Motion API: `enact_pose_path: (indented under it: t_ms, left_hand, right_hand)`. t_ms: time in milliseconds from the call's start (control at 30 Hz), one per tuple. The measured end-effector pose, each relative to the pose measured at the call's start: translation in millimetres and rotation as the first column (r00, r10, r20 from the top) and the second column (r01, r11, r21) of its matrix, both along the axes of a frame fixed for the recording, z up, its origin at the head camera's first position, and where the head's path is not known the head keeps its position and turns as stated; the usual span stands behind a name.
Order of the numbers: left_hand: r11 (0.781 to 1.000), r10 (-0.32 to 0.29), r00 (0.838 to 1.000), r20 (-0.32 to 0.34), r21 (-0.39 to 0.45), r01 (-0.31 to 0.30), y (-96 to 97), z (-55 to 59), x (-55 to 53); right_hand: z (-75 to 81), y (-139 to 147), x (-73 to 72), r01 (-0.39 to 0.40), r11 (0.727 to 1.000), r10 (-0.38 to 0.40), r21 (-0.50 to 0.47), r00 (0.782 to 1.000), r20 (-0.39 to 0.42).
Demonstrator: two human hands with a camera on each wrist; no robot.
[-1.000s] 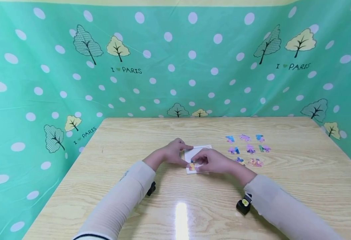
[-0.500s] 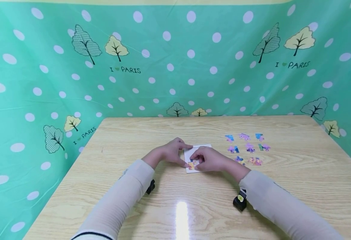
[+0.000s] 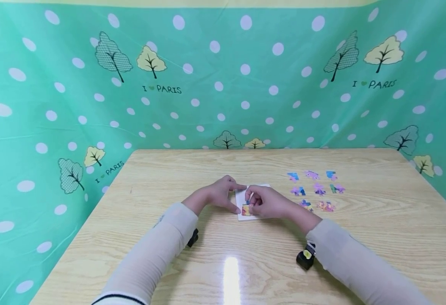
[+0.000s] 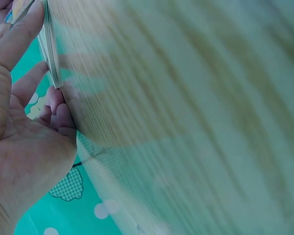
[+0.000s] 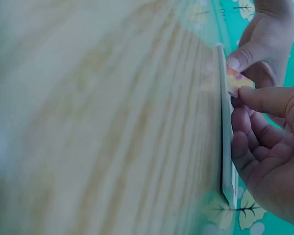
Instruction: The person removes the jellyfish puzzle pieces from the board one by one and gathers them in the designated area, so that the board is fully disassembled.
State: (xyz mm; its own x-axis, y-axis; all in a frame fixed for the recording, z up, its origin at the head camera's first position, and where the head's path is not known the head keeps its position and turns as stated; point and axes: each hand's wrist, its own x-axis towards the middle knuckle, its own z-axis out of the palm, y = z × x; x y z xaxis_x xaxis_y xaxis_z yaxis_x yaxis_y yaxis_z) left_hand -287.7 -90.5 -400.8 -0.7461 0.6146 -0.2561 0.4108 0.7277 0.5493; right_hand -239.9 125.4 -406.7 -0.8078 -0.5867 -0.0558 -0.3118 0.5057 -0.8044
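Observation:
A white puzzle board (image 3: 241, 195) lies on the wooden table in the head view, partly hidden under both hands. My left hand (image 3: 220, 194) holds it at its left side, thumb at the near corner and index finger at the far one. In the left wrist view the curled fingers (image 4: 61, 110) meet the board's end. My right hand (image 3: 271, 203) pinches a yellow-orange jigsaw piece (image 3: 246, 210) between thumb and fingers, over the board's near left corner. The right wrist view shows the piece (image 5: 237, 81) tilted up from the board, with the left thumb (image 5: 242, 58) beside it.
Several pink, purple and blue jigsaw pieces (image 3: 319, 189) lie in rows on the table (image 3: 177, 169) to the right of the board. A green dotted cloth (image 3: 207, 110) hangs behind the table. Black wrist cameras (image 3: 305, 258) sit under the sleeves.
The right hand has shifted slightly over the near left corner, and the piece in its fingers has turned a little. The left hand keeps its place on the board.

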Motion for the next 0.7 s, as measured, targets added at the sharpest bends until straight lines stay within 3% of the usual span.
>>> enact_pose_path:
  t_ms: [267, 700]
  left_hand:
    - [1.000, 0.013, 1.000, 0.000, -0.017, -0.013, 1.0, 0.5, 0.8]
    - [0.999, 0.015, 1.000, -0.005, -0.038, -0.015, 1.7, -0.2, 1.6]
  right_hand:
    - [5.0, 16.0, 2.1, 0.047, 0.992, -0.035, -0.121, 0.995, 0.095]
    - [13.5, 39.6, 10.7, 0.123, 0.972, -0.099, -0.201, 0.987, 0.125]
